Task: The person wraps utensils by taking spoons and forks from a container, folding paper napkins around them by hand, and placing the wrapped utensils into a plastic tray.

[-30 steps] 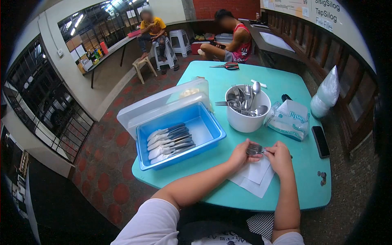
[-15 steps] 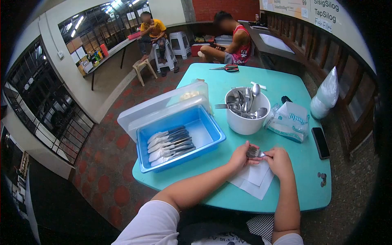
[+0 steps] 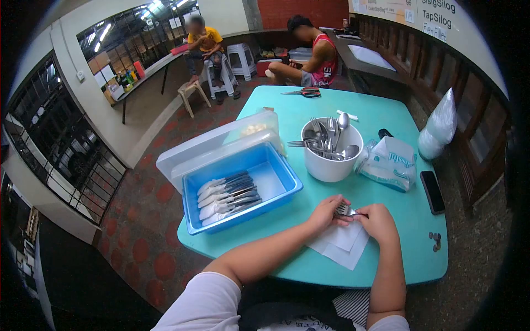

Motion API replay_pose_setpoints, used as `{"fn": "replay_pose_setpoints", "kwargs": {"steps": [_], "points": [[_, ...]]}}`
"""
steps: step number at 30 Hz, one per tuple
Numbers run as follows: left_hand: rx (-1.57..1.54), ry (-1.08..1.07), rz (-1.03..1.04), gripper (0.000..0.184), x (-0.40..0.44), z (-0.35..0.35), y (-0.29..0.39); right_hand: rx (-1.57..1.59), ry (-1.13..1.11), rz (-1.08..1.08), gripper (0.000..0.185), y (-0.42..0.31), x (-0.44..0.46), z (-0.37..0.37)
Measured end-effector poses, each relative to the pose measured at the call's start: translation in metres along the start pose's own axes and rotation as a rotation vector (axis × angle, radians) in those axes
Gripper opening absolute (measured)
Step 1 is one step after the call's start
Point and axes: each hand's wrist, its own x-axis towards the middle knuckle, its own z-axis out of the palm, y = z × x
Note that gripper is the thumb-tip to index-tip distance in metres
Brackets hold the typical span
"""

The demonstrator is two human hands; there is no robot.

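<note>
Over white paper napkins (image 3: 343,246) on the table, a metal fork (image 3: 343,209) lies between my two hands. The fingers of my left hand (image 3: 328,214) are curled round its tine end. My right hand (image 3: 381,222) pinches the handle end, with the fingers closed. Whether a second utensil lies against the fork is hidden by my fingers. Just beyond my hands stands a white tub (image 3: 331,165) of loose forks and spoons (image 3: 330,135). To the left, a blue plastic box (image 3: 243,212) contains a row of utensils (image 3: 229,197) with white paper wrapped round one end.
A clear lid (image 3: 215,144) leans behind the box. On the turquoise table (image 3: 276,251) are a tissue pack (image 3: 389,164), a phone (image 3: 432,192), coins (image 3: 436,241) and scissors (image 3: 303,92). A plastic-wrapped cone-topped bundle (image 3: 439,128) stands at the right. Two people sit beyond the table.
My hands stay almost in place, with the fork turned slightly between the fingers. The whole view has shifted a little; the box, tub and napkins rest where they were.
</note>
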Motion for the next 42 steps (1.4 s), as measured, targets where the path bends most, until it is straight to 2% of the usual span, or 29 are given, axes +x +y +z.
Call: {"fn": "replay_pose_setpoints", "kwargs": {"steps": [7, 10, 13, 19, 26, 29, 32, 35, 38, 42], "points": [[0.115, -0.034, 0.009, 0.036, -0.002, 0.003, 0.004, 0.024, -0.062, -0.01, 0.023, -0.005, 0.0, -0.007], [0.142, -0.066, 0.016, 0.036, -0.002, 0.001, 0.003, 0.003, -0.172, 0.057, 0.021, -0.016, -0.002, -0.019], [0.144, -0.105, 0.016, 0.036, 0.0, 0.0, 0.001, 0.118, -0.237, 0.037, 0.024, 0.001, 0.0, -0.014], [0.157, -0.127, 0.034, 0.037, 0.0, -0.001, -0.002, 0.295, -0.438, 0.142, 0.028, 0.013, 0.002, -0.009], [0.1, -0.12, 0.031, 0.038, 0.002, -0.005, -0.002, 0.078, -0.303, -0.024, 0.025, 0.002, 0.001, -0.009], [0.186, 0.004, 0.019, 0.038, -0.006, 0.007, 0.008, 0.047, -0.286, -0.049, 0.024, 0.001, -0.001, -0.013], [0.784, 0.226, 0.186, 0.031, -0.02, 0.015, 0.032, 0.047, -0.262, -0.025, 0.023, 0.003, -0.001, -0.02], [1.482, 0.293, 0.528, 0.027, -0.025, -0.001, 0.038, 0.13, -0.205, 0.007, 0.022, 0.02, 0.0, -0.019], [1.618, 0.174, 0.488, 0.034, -0.026, -0.008, 0.033, 0.188, -0.198, 0.063, 0.022, 0.028, 0.002, -0.023], [1.692, 0.209, 0.369, 0.038, -0.043, 0.007, 0.039, 0.355, -0.227, 0.11, 0.024, 0.054, -0.001, -0.016]]}}
